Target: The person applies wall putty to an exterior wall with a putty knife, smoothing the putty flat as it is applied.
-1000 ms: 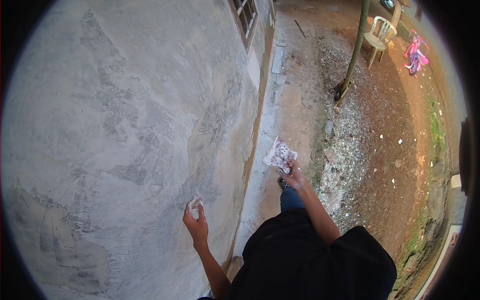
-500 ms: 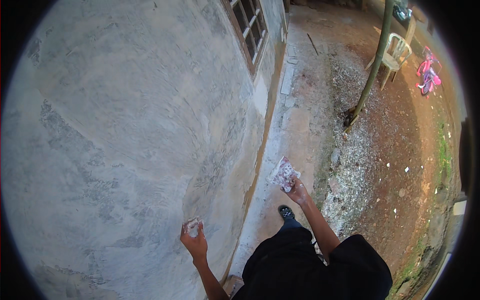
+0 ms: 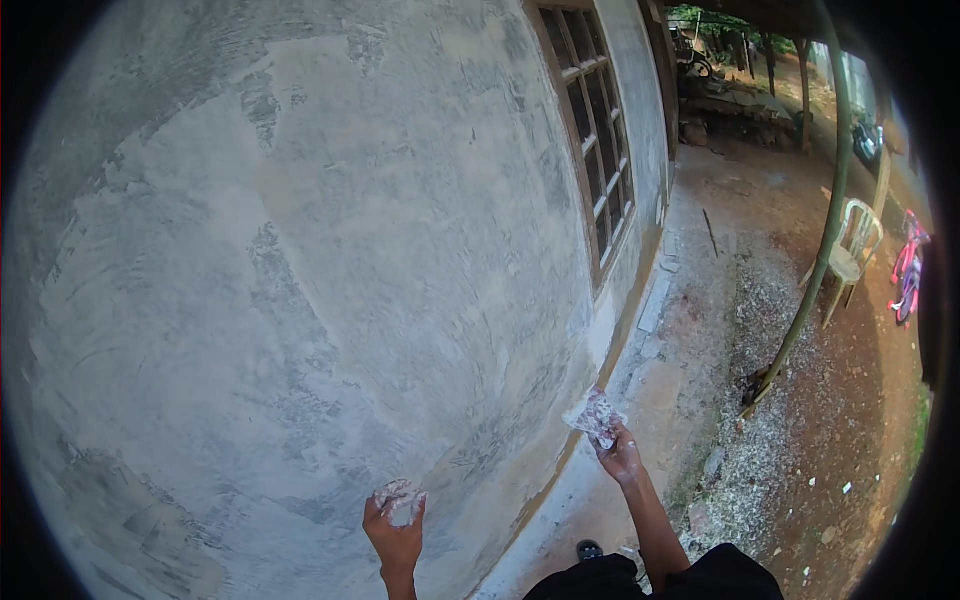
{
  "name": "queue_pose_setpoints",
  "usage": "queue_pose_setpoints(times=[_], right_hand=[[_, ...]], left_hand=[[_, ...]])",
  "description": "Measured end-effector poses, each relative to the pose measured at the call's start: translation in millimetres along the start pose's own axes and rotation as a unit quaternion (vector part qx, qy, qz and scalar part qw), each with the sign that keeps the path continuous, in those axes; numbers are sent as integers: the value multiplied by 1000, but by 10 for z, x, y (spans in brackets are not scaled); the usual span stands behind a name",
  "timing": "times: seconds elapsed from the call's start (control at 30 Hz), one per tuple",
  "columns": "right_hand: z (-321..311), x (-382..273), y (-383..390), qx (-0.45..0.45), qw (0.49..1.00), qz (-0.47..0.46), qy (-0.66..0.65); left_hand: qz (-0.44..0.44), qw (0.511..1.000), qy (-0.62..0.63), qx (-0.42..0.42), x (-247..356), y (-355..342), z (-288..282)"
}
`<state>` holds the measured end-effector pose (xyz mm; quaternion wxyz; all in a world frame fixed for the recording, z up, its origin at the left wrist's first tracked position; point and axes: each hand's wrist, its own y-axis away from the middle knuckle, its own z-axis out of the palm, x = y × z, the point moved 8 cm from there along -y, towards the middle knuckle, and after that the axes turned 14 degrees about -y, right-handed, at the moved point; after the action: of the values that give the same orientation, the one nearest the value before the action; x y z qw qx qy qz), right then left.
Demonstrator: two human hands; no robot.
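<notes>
My left hand [image 3: 394, 537] is closed round a small pale piece smeared with white paste [image 3: 403, 500], close in front of the grey plastered wall [image 3: 400, 250]. Whether that piece touches the wall I cannot tell. In my right hand [image 3: 621, 458] is a flat, thin piece coated in white paste [image 3: 594, 414], with reddish patches showing through. It is pinched at its near edge, and white flecks mark the fingers. Paler smears and darker bare patches cover the wall.
A wood-framed window [image 3: 592, 130] is set in the wall ahead. Right of the concrete strip [image 3: 655, 385] stands a leaning pole [image 3: 835, 220], with a plastic chair [image 3: 850, 255] and a pink child's bike [image 3: 908, 268] beyond. White flecks [image 3: 745, 480] litter the ground. My shoe [image 3: 589, 549] shows below.
My view has tilted up and turned left, bringing in more wall, window and the far yard. Both hands appear lower in the picture, still holding the same pieces.
</notes>
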<state>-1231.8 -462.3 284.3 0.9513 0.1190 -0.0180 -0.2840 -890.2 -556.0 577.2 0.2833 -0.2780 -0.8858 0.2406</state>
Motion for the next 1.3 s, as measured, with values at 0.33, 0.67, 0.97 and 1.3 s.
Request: queue_pose_setpoints(times=[0.33, 0.67, 0.97, 1.3], right_hand=[[2745, -244, -456, -230, 953, -173, 91], [5893, -222, -457, -366, 832, -236, 344], [7316, -301, -354, -473, 748, -269, 381], [7769, -34, -209, -290, 538, -543, 577]], left_hand=[[45, 990, -30, 130, 233, -465, -800], [85, 981, -68, 160, 266, -750, -1300], [126, 948, -178, 232, 377, -659, -1617], [80, 963, -141, 217, 87, -510, -1606]])
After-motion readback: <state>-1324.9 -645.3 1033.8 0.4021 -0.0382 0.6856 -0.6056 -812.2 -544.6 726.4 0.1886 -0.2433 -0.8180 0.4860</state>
